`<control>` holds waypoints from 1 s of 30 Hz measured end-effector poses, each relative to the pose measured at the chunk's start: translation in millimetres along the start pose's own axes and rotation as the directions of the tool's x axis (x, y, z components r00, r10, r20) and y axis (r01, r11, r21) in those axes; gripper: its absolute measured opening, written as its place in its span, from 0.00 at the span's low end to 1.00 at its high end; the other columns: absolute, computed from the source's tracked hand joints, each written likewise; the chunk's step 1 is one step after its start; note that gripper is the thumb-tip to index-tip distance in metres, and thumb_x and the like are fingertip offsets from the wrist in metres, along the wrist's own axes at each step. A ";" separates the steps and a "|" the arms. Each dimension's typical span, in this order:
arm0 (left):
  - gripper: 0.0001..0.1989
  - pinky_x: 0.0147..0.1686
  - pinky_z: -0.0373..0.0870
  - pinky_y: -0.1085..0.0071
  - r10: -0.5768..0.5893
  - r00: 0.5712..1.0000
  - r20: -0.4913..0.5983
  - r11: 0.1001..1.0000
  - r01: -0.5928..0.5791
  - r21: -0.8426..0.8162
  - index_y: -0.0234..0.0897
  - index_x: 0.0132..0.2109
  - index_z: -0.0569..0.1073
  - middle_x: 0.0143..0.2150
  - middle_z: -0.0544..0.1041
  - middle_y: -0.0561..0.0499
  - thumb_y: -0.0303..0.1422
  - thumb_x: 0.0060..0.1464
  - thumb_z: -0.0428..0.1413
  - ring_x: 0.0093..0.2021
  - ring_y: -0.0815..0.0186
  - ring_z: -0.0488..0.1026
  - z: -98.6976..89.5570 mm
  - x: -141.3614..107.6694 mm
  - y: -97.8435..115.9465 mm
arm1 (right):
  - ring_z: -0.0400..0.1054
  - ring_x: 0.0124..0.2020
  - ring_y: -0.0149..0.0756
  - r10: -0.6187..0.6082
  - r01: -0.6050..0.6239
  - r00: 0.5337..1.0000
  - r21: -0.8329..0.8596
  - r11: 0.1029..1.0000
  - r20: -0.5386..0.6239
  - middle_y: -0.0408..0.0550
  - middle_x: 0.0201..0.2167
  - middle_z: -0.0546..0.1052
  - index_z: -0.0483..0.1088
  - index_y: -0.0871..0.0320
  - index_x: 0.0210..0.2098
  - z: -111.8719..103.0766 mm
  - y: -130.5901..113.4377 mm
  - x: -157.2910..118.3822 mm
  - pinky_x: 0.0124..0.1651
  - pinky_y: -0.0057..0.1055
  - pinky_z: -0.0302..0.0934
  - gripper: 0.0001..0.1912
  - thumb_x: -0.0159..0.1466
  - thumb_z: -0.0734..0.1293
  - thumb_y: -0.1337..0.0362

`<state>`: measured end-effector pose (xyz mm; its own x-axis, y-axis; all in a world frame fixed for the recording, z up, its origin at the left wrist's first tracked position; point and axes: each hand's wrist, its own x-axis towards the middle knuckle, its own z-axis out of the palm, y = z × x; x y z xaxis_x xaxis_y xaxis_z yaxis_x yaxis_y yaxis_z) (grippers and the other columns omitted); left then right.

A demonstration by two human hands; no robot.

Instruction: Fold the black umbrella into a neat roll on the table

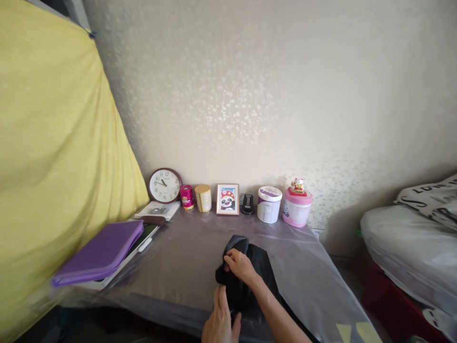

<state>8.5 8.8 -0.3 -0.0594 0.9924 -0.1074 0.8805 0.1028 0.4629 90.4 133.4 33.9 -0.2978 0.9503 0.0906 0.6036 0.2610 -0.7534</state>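
Plainly, the black fabric item (238,291) is soft and dark all over, with a faint sheen on its raised far end and loose folds falling toward the near edge of the desk (171,257). It sits right of that edge's middle, and a narrow black strip (298,324) slants from it toward the near right corner, which is cut off. Its full outline is hard to make out, since the right forearm (273,305) crosses it and its lowest part is lost in shadow between the arms. The right hand (241,266) is on top, fingers (228,259) drawn together and pinching the fabric at its left border, close to the far end. Below, at the desk's near edge, the left hand (222,319) has its fingers beside the fabric's left side, with the thumb spread from them; whether they grip it, I cannot tell.
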 end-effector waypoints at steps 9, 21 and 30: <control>0.40 0.43 0.65 0.73 0.105 0.988 0.114 0.990 -0.115 0.081 0.44 0.63 0.41 0.66 0.30 0.46 0.22 0.44 0.48 0.51 0.63 0.67 -18.7 -1.5 12.1 | 0.70 0.28 0.27 -0.128 0.129 0.983 0.001 0.992 0.130 0.41 0.28 0.78 0.69 0.56 0.34 1.3 -2.8 -7.7 0.32 0.22 0.58 0.14 0.63 0.53 0.64; 0.43 0.43 0.67 0.67 -0.065 0.974 0.216 0.989 0.034 0.142 0.42 0.63 0.38 0.65 0.37 0.39 0.13 0.41 0.41 0.49 0.58 0.69 -19.7 7.3 26.9 | 0.63 0.46 0.32 -0.598 0.621 0.782 -0.152 0.769 0.175 0.44 0.29 0.76 0.73 0.56 0.31 -8.0 22.8 -7.5 0.53 0.30 0.52 0.16 0.65 0.54 0.63; 0.44 0.42 0.68 0.60 -0.175 0.958 0.228 0.976 0.139 0.166 0.49 0.61 0.33 0.65 0.40 0.43 0.12 0.40 0.37 0.46 0.56 0.71 -8.7 19.9 27.3 | 0.64 0.47 0.33 -0.452 0.474 0.880 -0.337 0.814 0.146 0.43 0.29 0.77 0.72 0.55 0.26 -11.0 42.4 52.7 0.57 0.34 0.43 0.16 0.63 0.56 0.66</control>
<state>27.3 32.0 17.9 -0.1036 0.9175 -0.3841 0.9294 0.2268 0.2911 108.4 196.4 13.9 -0.6429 0.6936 0.3249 0.5994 0.7197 -0.3503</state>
